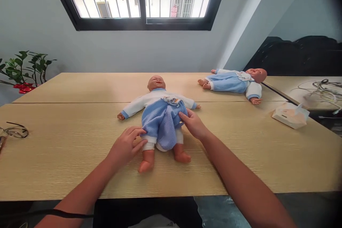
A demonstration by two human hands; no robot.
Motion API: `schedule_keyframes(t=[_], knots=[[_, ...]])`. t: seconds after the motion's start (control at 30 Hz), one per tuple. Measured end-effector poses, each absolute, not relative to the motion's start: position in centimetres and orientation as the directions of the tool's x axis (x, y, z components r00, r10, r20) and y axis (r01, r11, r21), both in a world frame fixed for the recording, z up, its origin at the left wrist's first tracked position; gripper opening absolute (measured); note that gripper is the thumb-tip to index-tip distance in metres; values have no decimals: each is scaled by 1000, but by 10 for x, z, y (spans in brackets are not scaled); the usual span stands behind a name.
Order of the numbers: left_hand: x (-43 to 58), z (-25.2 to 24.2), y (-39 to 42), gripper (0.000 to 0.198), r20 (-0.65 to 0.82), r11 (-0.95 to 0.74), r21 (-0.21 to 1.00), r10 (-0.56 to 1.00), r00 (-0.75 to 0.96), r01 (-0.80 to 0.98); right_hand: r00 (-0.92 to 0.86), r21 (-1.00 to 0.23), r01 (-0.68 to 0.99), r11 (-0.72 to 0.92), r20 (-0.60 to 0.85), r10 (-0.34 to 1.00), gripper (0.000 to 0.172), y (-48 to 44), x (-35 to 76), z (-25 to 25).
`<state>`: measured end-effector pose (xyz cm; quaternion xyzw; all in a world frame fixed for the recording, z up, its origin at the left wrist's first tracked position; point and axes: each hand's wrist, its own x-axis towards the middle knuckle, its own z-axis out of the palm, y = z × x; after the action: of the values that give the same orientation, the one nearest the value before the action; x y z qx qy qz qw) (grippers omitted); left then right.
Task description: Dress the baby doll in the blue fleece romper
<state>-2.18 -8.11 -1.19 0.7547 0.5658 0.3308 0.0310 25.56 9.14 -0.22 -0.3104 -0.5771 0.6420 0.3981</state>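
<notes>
So the doll (159, 114) is lying on its back about mid-desk, head toward the far edge, feet toward the near one. Left hand (125, 146) sits by the doll's leg on the left, fingers curled together and pinching the white cuff right at the hem of the blue pants (161, 123). Right hand (192, 123) is on the other hip, fingertips pressed into the bunched blue fabric at the waist. Looks to me like the pants are mid-way being worked over the legs, since the cloth is all rucked up. Next bit probably needs both hands tugging evenly so nothing twists. A second doll (235, 81) lies near the far right corner, tissue pack (290, 115) at the right edge.
</notes>
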Motion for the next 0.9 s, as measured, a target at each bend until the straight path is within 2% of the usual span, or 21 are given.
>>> schedule_keyframes(t=[0.07,0.27,0.4,0.53,0.9], knots=[[-22,-14,-75,18,442,-349,412,884,150,841,-442,-983,-184,-29,56,895,42,92,252,-9],[-22,-18,-88,14,513,-360,304,842,167,882,-394,-969,-243,-44,57,917,50,88,242,-15],[-20,-16,-92,15,470,-334,261,864,183,906,-441,-963,-247,-108,12,898,45,81,239,-10],[-17,-16,-91,16,476,-383,195,842,254,903,-467,-955,-273,-117,25,884,43,78,242,-5],[-17,-22,-92,11,408,-395,317,878,252,862,-530,-955,-246,-167,-11,848,36,81,248,-11]])
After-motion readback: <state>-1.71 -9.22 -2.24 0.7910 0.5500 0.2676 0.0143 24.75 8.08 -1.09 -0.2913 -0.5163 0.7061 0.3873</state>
